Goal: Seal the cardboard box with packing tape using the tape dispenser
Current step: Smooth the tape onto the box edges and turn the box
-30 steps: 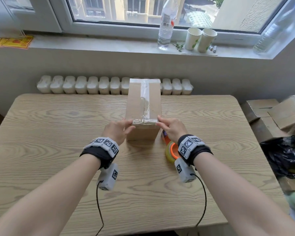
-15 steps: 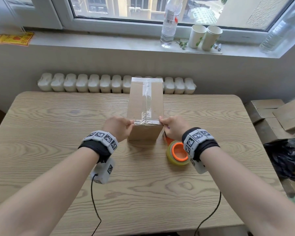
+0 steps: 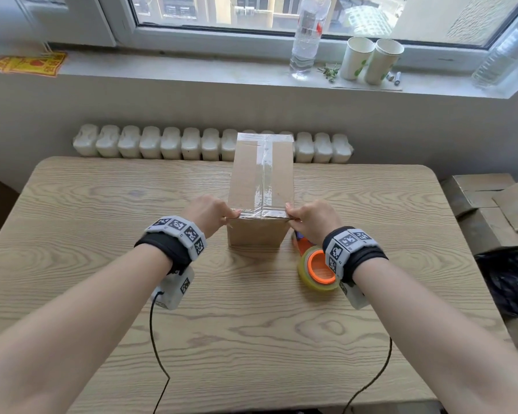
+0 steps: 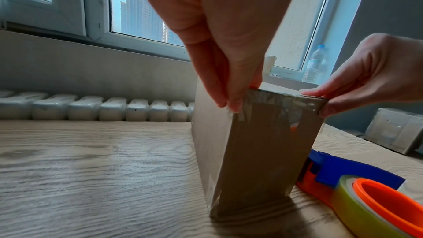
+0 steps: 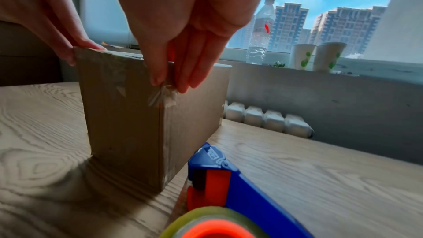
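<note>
The dispenser (image 3: 316, 268) is lying on the table (image 3: 251, 339) under your right wrist, just beside the box (image 3: 262, 180). Your left hand (image 3: 208, 213) is pinching the box's near top left corner. Your right hand (image 3: 313, 219) is pinching the right corner, fingers pressed together over the tape (image 3: 263, 215).

1. Cardboard box (image 3: 245, 186): matt brown cardboard.
2. Packing tape (image 3: 265, 180) along its top seam and near edge: clear glossy film, wrinkled at the corners.
3. Table (image 3: 251, 324): pale wood-grain top, smooth, with a soft sheen.
4. Tape dispenser (image 4: 343, 167): smooth blue and orange plastic, carrying a translucent yellowish roll (image 4: 349, 197).
5. Cups (image 3: 356, 58): matt white paper.
</note>
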